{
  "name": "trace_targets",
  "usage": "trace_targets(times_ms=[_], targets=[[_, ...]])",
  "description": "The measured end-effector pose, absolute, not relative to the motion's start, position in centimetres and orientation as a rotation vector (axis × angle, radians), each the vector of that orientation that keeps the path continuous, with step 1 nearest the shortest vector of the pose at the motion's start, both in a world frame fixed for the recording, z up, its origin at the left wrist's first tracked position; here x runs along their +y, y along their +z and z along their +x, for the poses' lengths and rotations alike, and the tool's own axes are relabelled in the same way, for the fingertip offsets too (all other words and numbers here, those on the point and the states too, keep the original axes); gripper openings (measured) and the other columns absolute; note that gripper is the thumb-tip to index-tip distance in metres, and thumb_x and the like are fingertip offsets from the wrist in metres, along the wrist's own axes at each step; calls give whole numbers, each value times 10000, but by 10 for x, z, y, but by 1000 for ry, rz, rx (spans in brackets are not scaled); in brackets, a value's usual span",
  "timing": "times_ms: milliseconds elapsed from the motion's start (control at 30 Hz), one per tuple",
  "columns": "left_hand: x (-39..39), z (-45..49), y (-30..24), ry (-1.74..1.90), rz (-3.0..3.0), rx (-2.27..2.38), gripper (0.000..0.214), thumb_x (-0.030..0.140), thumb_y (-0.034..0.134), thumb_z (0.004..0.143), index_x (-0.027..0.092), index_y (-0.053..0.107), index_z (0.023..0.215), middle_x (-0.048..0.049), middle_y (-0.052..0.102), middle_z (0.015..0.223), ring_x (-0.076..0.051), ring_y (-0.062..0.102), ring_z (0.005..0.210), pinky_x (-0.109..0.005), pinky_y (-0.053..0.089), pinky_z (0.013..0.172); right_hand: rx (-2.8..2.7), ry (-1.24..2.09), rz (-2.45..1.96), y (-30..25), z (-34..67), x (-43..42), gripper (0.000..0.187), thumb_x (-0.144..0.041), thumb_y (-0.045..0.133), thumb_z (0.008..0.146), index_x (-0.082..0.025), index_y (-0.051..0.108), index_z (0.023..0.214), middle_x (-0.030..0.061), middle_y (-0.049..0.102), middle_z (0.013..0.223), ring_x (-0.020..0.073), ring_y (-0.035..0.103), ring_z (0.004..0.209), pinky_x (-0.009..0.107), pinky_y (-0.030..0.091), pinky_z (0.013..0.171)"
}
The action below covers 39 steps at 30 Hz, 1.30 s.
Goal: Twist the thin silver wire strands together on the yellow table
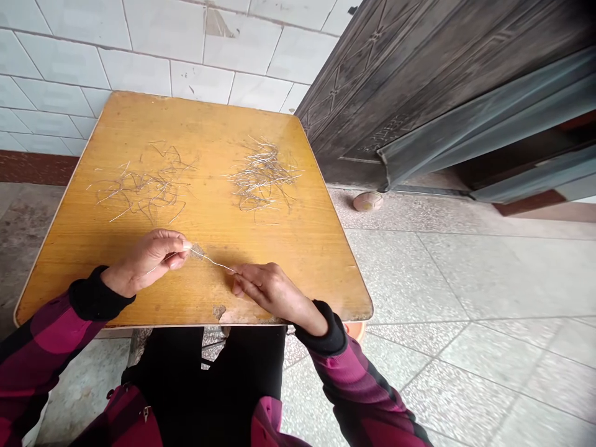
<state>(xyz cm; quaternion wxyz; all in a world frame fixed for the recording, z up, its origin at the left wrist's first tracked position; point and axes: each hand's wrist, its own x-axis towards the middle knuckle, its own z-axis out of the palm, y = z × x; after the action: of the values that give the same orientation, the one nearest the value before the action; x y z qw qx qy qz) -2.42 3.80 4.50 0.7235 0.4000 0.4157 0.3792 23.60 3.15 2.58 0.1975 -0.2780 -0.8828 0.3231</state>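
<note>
A thin, slightly bent silvery wire (213, 261) stretches between my two hands, low over the front part of the wooden table (209, 124). Thumb and forefinger of my left hand (156, 257) pinch it, and a length of it trails back under the palm. My right hand (272, 288) has its fingers closed on the other end. Beyond my left hand lies a loose, spread-out heap of bent wires (149, 189). A denser pile of straighter wires (265, 174) lies at the back right of the tabletop.
White wall tiles (200, 81) rise behind the table. To the right is a dark carved door (363, 105) with a grey-green curtain (465, 136). A roundish stone (367, 201) rests on the floor near the door. My legs (205, 372) are at the table's front edge.
</note>
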Motion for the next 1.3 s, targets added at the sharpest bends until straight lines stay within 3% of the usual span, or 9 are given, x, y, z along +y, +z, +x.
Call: trace_targets(times_ms=[300, 500, 633, 767, 1000, 1300], targets=[[37, -28, 47, 805, 901, 856, 362, 286, 678, 683, 161, 419, 463, 50, 366, 426, -52, 326, 433, -236, 204, 467, -2397, 1067, -928, 23, 271, 6, 262, -249, 374, 1013, -152, 612, 1065, -1, 652, 698, 86, 623, 511, 226, 516, 559], [43, -38, 50, 903, 882, 828, 401, 286, 679, 719, 162, 412, 446, 58, 323, 411, -53, 316, 425, -237, 219, 469, -2273, 1110, -1203, 26, 318, 0, 292, -284, 385, 1005, -163, 651, 1002, 2, 655, 673, 93, 613, 470, 230, 514, 489], [43, -33, 47, 821, 934, 806, 405, 313, 685, 733, 160, 431, 457, 54, 347, 414, -55, 315, 429, -237, 222, 479, -2163, 657, -1318, 37, 311, -2, 189, -278, 509, 958, -185, 669, 995, 45, 713, 778, 165, 694, 707, 295, 553, 654], [42, -26, 43, 731, 981, 793, 410, 355, 690, 736, 159, 455, 464, 39, 391, 432, -65, 345, 454, -234, 248, 493, -2154, 475, -1070, 36, 256, -4, 201, -305, 563, 936, -184, 655, 1066, 95, 716, 983, 211, 676, 929, 347, 552, 793], [47, -29, 38, 749, 950, 801, 394, 347, 702, 741, 149, 491, 474, 36, 405, 445, -62, 352, 454, -212, 264, 480, -2158, 353, -1118, 8, 194, -10, 211, -227, 489, 969, -128, 662, 1036, 83, 687, 809, 158, 648, 709, 255, 514, 642], [50, -25, 37, 796, 769, 807, 378, 315, 804, 651, 131, 511, 500, 45, 434, 456, -48, 399, 442, -167, 317, 441, -2229, 218, -1195, -4, 191, -34, 275, -188, 428, 986, -98, 647, 1127, 58, 633, 733, 122, 596, 621, 215, 464, 567]])
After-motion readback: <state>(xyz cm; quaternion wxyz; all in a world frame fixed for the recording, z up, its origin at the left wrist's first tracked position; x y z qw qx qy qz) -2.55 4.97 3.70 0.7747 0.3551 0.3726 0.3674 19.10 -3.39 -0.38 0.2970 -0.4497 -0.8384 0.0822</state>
